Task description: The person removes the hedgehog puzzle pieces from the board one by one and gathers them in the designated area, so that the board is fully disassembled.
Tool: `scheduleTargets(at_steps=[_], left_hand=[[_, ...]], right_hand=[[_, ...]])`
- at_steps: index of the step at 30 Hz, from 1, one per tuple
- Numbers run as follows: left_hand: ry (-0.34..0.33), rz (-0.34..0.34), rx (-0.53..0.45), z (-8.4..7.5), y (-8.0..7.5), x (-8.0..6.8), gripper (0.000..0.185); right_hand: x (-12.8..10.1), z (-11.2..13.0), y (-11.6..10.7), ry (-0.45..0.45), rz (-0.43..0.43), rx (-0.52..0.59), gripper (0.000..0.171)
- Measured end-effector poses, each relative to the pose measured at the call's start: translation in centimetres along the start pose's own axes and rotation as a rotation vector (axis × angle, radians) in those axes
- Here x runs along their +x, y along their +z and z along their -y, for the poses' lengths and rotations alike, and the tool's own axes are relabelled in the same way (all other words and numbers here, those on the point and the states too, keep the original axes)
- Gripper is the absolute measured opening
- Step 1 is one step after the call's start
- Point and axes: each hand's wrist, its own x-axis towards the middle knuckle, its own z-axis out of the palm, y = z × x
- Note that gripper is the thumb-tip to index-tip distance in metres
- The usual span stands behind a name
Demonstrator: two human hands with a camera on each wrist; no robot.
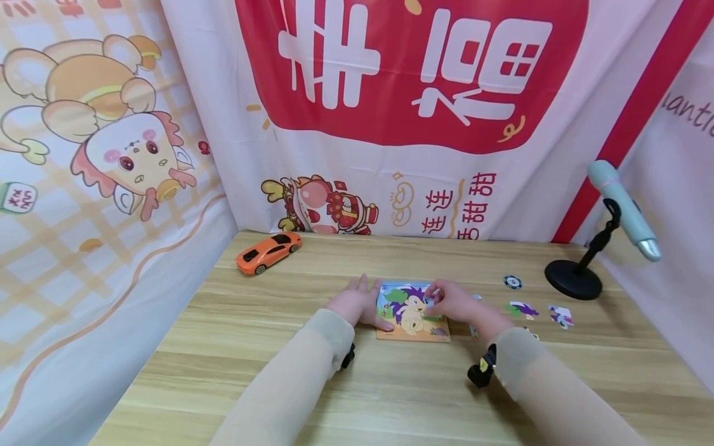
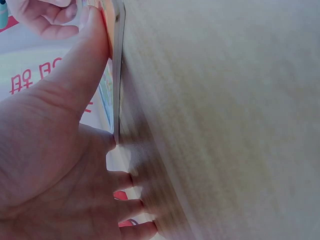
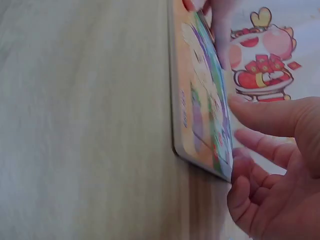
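Observation:
A flat jigsaw puzzle (image 1: 411, 331) with a purple-spiked cartoon animal lies on the wooden table. My left hand (image 1: 361, 303) rests at its left side, thumb lying over the edge and fingers extended onto the tabletop. In the left wrist view the thumb (image 2: 90, 45) presses on the board's face. Over the puzzle's right part, my right hand (image 1: 454, 301) pinches a small bluish puzzle piece (image 1: 429, 301) between thumb and index finger, mostly hidden. The right wrist view shows the thumb and index fingertips close above the puzzle board (image 3: 187, 107).
Right of the puzzle lie loose puzzle pieces (image 1: 522, 310), another piece (image 1: 561, 316) and a dark round chip (image 1: 512, 282). A teal microphone (image 1: 625, 207) stands on a black stand (image 1: 573, 280) at back right. An orange toy car (image 1: 269, 253) sits at back left. Printed curtains (image 1: 223, 124) border the table.

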Motion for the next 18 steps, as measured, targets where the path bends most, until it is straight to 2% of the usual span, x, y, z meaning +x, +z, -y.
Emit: scheduleTargets(at_steps=[3,7,13,18], left_hand=[[0.004,-0.012,-0.013,-0.2,-0.3,-0.6,0.120],[-0.001,-0.001,-0.011,-0.1,-0.2,-0.3,0.121],[-0.002,0.016,-0.009,0.4,0.6,1.5,0.124],[-0.002,0.015,-0.009,0.5,0.8,2.0,0.125]], right_hand=[[0.2,0.1,0.5,0.042,0.006,-0.014,0.040],[0.2,0.1,0.8,0.063,0.001,-0.022,0.042],[0.3,-0.1,0.9,0.063,-0.007,-0.043,0.040],[0.3,-0.1,1.0,0.082,-0.010,-0.078,0.036]])
